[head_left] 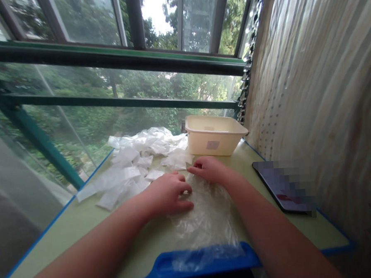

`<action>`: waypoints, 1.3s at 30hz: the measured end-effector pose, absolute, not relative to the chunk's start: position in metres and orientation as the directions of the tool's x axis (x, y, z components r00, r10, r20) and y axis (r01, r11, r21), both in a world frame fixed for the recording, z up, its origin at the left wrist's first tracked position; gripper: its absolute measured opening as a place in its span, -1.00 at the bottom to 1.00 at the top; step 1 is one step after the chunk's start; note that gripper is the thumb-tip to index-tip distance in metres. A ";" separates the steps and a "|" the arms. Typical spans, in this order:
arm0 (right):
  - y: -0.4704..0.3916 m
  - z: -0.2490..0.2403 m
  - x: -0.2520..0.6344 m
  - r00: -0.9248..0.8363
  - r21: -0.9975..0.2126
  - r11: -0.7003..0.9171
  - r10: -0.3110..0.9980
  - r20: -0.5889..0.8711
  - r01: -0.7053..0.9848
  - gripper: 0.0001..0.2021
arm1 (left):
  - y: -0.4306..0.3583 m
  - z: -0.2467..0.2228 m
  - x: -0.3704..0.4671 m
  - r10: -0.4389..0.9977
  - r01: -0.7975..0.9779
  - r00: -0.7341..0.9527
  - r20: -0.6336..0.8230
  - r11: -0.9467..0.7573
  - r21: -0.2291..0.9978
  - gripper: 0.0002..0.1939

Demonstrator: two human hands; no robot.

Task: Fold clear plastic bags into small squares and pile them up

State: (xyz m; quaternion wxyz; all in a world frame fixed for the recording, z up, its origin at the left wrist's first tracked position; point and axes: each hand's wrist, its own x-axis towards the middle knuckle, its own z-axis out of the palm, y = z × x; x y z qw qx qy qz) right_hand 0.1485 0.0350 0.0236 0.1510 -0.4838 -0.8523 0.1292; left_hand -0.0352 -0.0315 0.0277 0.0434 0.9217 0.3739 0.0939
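Note:
A clear plastic bag (205,221) lies crumpled at the middle of the table, its near end draped over the blue edge. Over the bag's left side rests my left hand (168,194), fingers bent and apart, holding nothing that shows. My right hand (208,169) is at the bag's far end, with thumb and finger pinched together. A small greyish flat piece shows at those fingertips, too small to name. Just beyond both hands spreads a heap of thin white packets or sheets (124,158), several of them overlapping.
Behind my right hand stands a cream plastic bin (217,145) with a small label. A dark-screened device (275,186) lies at the right on the pale green table (69,236), which has a blue rim. A green railing (124,100) and windows are behind; a curtain (319,86) hangs right.

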 end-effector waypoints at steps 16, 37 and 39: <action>0.034 0.033 0.150 -0.478 -0.876 0.262 0.878 0.042 0.405 -0.87 | -0.016 0.025 -0.049 0.893 0.812 0.445 0.059 -0.431 0.395 -0.45; 0.039 0.023 0.142 -0.478 -0.628 0.494 0.852 0.214 0.601 -0.86 | -0.049 0.046 -0.048 0.702 0.675 0.707 -0.088 -0.632 0.381 0.03; 0.042 0.018 0.142 -0.478 -0.579 0.509 0.850 0.221 0.637 -0.86 | -0.051 0.039 -0.047 0.673 0.695 0.710 -0.206 -0.624 0.357 0.15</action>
